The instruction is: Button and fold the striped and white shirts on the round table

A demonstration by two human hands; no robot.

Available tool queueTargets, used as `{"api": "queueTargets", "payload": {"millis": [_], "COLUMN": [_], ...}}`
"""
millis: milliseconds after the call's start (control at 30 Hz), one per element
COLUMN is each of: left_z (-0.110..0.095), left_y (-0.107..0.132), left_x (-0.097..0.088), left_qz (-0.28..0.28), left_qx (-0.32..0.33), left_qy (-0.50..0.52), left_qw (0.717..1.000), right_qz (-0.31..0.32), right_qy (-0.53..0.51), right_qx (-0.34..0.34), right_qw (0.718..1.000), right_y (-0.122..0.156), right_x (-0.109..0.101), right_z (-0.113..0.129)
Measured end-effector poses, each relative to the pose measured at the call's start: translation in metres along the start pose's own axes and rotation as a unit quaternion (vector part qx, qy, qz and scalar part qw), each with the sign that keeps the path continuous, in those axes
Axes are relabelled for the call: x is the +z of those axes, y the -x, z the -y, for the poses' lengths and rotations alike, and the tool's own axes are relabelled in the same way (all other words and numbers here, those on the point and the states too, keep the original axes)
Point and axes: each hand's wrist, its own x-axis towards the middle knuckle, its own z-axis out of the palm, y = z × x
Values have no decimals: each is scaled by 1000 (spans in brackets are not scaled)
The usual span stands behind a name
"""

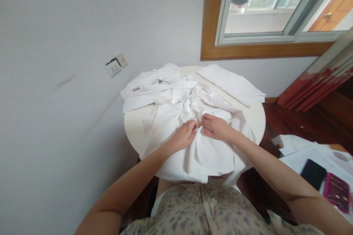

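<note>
A round cream table (256, 125) stands against the wall (68, 117); take its centre as the clock's middle, with 12 pointing away from the person. The largest thing on it is a white cloth (176, 158), rumpled across the middle and hanging over the rim at 6 o'clock. A looser white pile (143, 93) lies toward 11 o'clock, touching or overlapping the cloth's far part; which, I cannot tell. A flat folded piece (231, 84) lies at 1 o'clock, its long axis running from 11 to 4. Off the table, toward 4 o'clock, are papers (298, 158) and a dark flat object (313, 173).

Both hands meet near the middle: the left hand (184, 136) comes in from 7 o'clock, the right hand (216, 126) from 4. The fingers of each are closed on the white cloth, fingertips just apart, with a fold running between them toward 6.

From this grip, a tight bunch (187, 106) in the cloth lies toward 11 o'clock, just beyond the fingertips. The bunch lengthens roughly along 12 to 6, and the left hand looks the nearer to it.
</note>
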Motion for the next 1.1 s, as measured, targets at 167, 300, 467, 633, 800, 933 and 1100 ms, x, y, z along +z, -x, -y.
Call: {"api": "queueTargets", "payload": {"millis": [167, 300, 467, 633, 800, 933, 1100], "left_z": [11, 14, 13, 12, 14, 12, 4], "left_y": [-4, -5, -7, -13, -19, -21, -22], "left_x": [-5, -9, -19, -19, -13, -16, -32], "left_qz": [31, 24, 26, -17, -40, -6, 101], "left_qx": [18, 16, 33, 86, 151, 173, 171], "left_qy": [62, 112, 161, 66, -13, -4, 3], "left_qw": [997, 993, 986, 994, 988, 985, 980], "right_qz": [-18, -50, -73, -63, -22, -3, 23], "right_qy": [-79, -168, -266, -330, -362, -393, -488], "right_qx": [-2, -23, -30, -6, 5, 29, 62], "right_qw": [997, 984, 961, 942, 932, 919, 870], "right_y": [2, 0, -2, -5, 2, 13, 20], "right_x": [2, 2, -3, -8, -15, -11, -5], "right_z": [-5, -9, -7, -8, -9, -10, -14]}}
